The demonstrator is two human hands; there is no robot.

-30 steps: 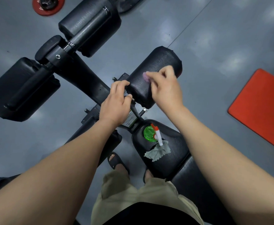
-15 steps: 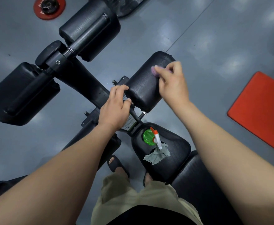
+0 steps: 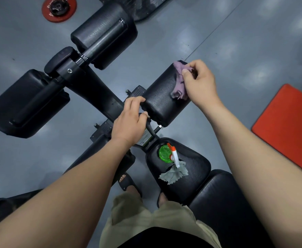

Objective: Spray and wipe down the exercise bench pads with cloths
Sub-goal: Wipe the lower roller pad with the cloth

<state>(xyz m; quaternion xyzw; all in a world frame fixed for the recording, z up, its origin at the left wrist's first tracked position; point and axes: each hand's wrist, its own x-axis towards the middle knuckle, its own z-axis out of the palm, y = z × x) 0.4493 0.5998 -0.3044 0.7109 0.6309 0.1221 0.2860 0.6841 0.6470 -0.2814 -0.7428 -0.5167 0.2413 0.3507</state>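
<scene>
The right hand is pinching a purple cloth against the roller pad at its outer end; the left hand is gripping the bar beside it. If that grip slackens, the pad may roll, skipping patches.

The floor is smooth grey and glossy, with pale, blurred patches of reflected light across its right half. A thin straight seam runs diagonally through it from the top edge toward the middle. A red weight plate with a dark hub lies flat at the upper left, a red mat with a rounded corner lies at the right edge, and a dark ribbed object at the top edge is too cropped to identify.
</scene>
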